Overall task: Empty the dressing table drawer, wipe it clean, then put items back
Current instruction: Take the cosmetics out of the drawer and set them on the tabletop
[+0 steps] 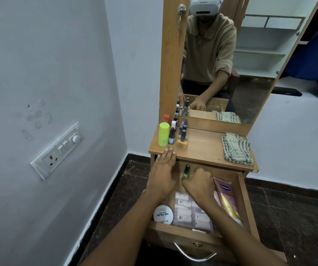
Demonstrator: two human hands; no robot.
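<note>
The wooden drawer (pixel 247 204) is pulled open under the dressing table top (pixel 202 148). My right hand (pixel 199 186) reaches into its back part and grips a green nail polish bottle (pixel 186 172) with a black cap. My left hand (pixel 163 173) lies flat, fingers spread, its fingertips on the front edge of the table top. In the drawer lie a white round nail polish remover tub (pixel 163 215), a clear packet of small sachets (pixel 189 212) and a pink lotion tube (pixel 227 198).
On the table top stand a lime green can (pixel 163 134), a yellow nail polish (pixel 182 141), several small dark bottles (pixel 172 135) and a folded checked cloth (pixel 236 148). A mirror (pixel 231 54) rises behind. A switch panel (pixel 57 150) is on the left wall.
</note>
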